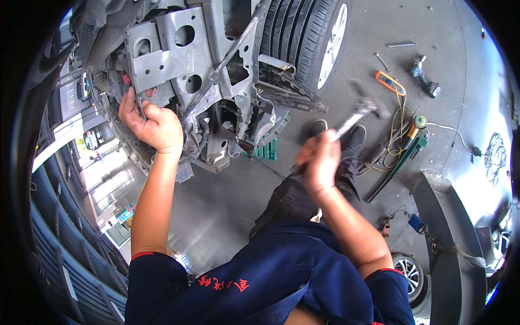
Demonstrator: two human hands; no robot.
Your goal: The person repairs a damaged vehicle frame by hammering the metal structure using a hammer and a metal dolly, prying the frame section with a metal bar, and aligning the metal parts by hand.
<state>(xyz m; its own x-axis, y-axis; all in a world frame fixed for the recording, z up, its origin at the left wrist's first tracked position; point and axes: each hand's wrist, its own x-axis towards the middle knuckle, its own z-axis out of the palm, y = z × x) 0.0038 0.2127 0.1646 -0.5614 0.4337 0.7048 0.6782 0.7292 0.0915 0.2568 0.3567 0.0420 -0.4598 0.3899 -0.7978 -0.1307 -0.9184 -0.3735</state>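
A: From the head view, what has the left hand (pixel 149 125) got?

B: Its grip is clamped on the edge of a grey metal bracket (pixel 170 54) on the stripped front of a car (pixel 216 103), the fingers wrapped round the plate's lower left rim.

A: And the right hand (pixel 319 162)?

B: Closed tight round the handle of a hammer (pixel 355 116), which is raised and blurred (the head points up and to the right, away from the car). The hammer is well apart from the bracket, over the concrete floor (pixel 216 200).

A: Anything nearby?

B: The front tyre (pixel 303 38) sits just behind the bracket. Further right on the floor lie an orange meter (pixel 390 82), a cordless drill (pixel 425 76), a green pipe wrench (pixel 403 157) and tangled cables (pixel 398 122).
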